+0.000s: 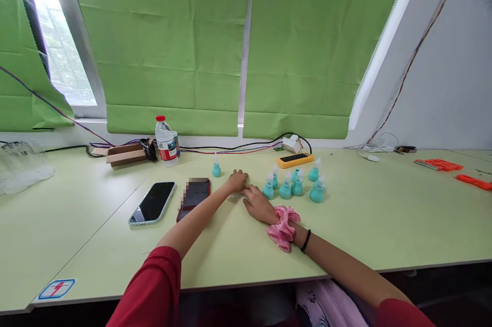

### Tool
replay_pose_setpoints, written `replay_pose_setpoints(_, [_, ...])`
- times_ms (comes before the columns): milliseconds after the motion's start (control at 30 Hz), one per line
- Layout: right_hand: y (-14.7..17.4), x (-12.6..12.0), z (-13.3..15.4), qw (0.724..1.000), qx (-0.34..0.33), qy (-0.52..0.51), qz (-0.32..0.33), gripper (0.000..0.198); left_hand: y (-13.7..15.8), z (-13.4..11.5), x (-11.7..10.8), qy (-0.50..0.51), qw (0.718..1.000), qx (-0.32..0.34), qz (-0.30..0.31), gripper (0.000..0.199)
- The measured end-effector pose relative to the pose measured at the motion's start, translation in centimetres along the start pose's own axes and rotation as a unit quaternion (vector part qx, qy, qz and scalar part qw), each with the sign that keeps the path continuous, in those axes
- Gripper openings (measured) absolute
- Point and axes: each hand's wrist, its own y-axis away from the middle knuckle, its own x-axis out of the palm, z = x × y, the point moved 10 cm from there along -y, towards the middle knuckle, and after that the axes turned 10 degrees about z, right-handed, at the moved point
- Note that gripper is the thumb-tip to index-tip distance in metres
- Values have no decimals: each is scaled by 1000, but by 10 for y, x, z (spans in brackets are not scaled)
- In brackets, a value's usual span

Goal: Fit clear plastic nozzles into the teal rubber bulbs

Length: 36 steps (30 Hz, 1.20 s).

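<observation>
My left hand (238, 180) rests low over the table with its fingers bent down. What lies under them is mostly hidden; a small pale, see-through patch shows just below the palm. Close beside it, my right hand (260, 205) reaches in from the right, fingertips almost touching the left hand and thumb held apart from the fingers. Nothing shows in the right hand. Several teal squeeze bulbs with clear pointed tips, such as this bulb (317, 192), stand grouped right of my hands. A single teal bulb (216, 169) stands upright to their left.
Two phones, a pale-edged phone (152, 204) and a red-edged phone (195, 198), lie on the left. Behind are a red-capped bottle (166, 143), an open cardboard box (128, 155), cables and a yellow device (294, 160). Orange tools (442, 164) lie far right; clear plastic (23, 169) far left.
</observation>
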Motion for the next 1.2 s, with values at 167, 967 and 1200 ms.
replay_pose_setpoints(167, [-1,-4,-15,1000,17,-20,-9,29,28,-13,3,3,998,60,-12,32])
replay_pose_setpoints(967, [6,-12,-10,999,10,-45,-5,37,99,-33,-13,35,991,25,-127,38])
replay_pose_setpoints(1200, [6,-18,-22,994,40,-91,-52,45,94,-33,1,2,992,-21,-123,21])
